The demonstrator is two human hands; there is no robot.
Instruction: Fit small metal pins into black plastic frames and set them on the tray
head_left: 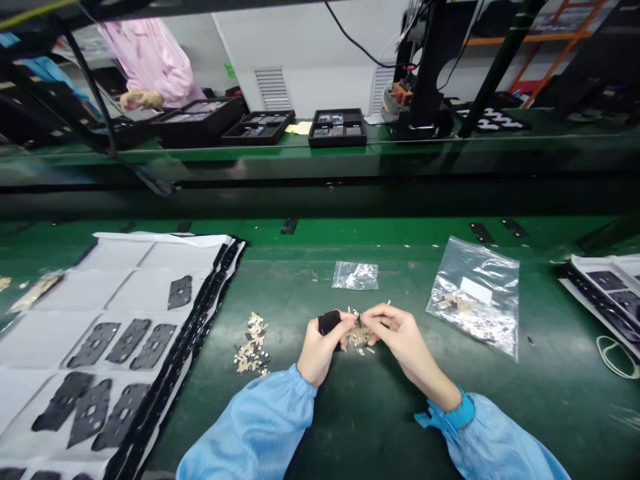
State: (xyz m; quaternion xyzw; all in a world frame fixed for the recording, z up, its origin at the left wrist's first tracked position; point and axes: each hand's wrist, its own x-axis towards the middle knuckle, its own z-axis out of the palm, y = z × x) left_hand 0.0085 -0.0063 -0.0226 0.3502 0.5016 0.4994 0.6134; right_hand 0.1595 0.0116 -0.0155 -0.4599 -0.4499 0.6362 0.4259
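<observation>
"Midway between the left and right edges of the tabletop (380, 413), what are the fingertips at?"

"A tiny dark piece (359, 320), too small to make out. The left hand (316, 353) and right hand (403, 333) meet there, each with thumb and fingers pinched together at it."

"And that black patch (329, 323)?"

"It covers part of the left forefinger; I cannot tell whether it's worn or held."

"What's around them?"

"Loose tan pieces (361, 343) just beneath the fingers, and a small pile (253, 345) to the left. Toward the far edge lies a small clear bag (355, 275); to the right, a larger bag (465, 263)."

"The sides?"

"Left edge: a white tray (150, 287) bearing black plates (94, 345). Right edge: a similar tray (590, 263). Past the far edge, a person in pink (150, 60)."
</observation>
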